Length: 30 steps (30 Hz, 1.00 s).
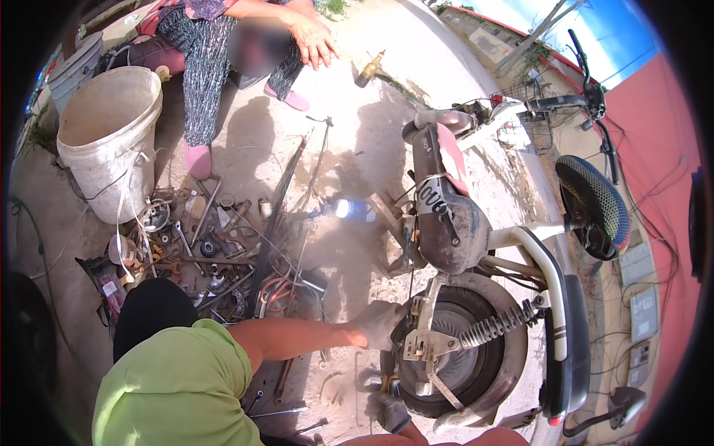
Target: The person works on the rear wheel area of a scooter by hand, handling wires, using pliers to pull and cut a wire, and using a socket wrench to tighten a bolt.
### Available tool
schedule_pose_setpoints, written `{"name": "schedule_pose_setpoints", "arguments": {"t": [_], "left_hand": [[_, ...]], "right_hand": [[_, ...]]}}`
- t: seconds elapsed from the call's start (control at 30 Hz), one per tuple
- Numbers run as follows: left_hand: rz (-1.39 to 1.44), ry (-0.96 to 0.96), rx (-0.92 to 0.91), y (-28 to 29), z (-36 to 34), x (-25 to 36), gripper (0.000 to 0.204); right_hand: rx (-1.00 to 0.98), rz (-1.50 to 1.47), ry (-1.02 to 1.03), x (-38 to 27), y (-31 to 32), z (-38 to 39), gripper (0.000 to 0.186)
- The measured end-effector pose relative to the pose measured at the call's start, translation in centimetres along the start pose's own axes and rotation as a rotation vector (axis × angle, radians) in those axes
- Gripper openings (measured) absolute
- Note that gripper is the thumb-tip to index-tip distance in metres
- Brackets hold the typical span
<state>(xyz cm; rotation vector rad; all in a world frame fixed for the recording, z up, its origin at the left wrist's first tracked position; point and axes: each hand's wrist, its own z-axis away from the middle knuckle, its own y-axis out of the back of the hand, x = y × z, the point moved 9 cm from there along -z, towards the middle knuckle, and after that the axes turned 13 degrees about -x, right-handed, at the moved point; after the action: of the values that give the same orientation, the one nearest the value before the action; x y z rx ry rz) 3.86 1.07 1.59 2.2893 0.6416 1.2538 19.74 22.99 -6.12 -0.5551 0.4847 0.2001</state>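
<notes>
A gloved hand, apparently my right hand (391, 409), rises from the lower edge, closed on a yellow-handled tool (388, 383) beside the dark rear wheel (439, 364). I cannot make out my left hand. Left of me bends a co-worker in green (167, 379) with a black-covered head (156, 305); their gloved hand (375, 323) reaches to the wheel's metal bracket (424, 343). The two-wheeler (454, 230) has a coil shock absorber (498, 327) and a patterned saddle (591, 201).
Loose tools and parts (212, 245) cover the ground at the left, near a white bucket (104, 149) and grey bucket (74, 67). A seated person (193, 82) is at the top. A blue plastic bottle (346, 210) and amber bottle (370, 68) lie farther off. A red wall (662, 126) stands right.
</notes>
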Motion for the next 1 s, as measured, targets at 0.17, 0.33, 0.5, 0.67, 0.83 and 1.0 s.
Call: {"name": "schedule_pose_setpoints", "arguments": {"t": [0.17, 0.33, 0.5, 0.67, 0.83, 1.0], "left_hand": [[0.255, 0.111, -0.263, 2.2, -1.4, 0.3, 0.092], [0.260, 0.106, -0.265, -1.2, -1.1, -2.2, 0.074], [0.304, 0.063, -0.229, -0.9, -1.3, -2.2, 0.046], [0.279, -0.029, -0.282, -1.2, -1.5, -2.2, 0.033], [0.322, -0.018, -0.432, -4.2, -1.9, -1.5, 0.046], [0.180, -0.076, -0.282, -2.8, -1.9, -2.3, 0.059]], "right_hand": [[0.122, 0.363, -0.005, -0.3, 2.4, 1.6, 0.039], [0.204, 0.352, -0.026, -2.0, -0.6, 1.1, 0.038], [0.273, 0.366, -0.024, -3.1, -3.2, 1.5, 0.037], [0.294, 0.391, -0.001, -3.3, -4.2, 1.1, 0.036], [0.145, 0.422, 0.035, 0.3, 1.0, 1.1, 0.036], [0.132, 0.067, 0.091, -2.1, -1.1, -0.6, 0.034]]}}
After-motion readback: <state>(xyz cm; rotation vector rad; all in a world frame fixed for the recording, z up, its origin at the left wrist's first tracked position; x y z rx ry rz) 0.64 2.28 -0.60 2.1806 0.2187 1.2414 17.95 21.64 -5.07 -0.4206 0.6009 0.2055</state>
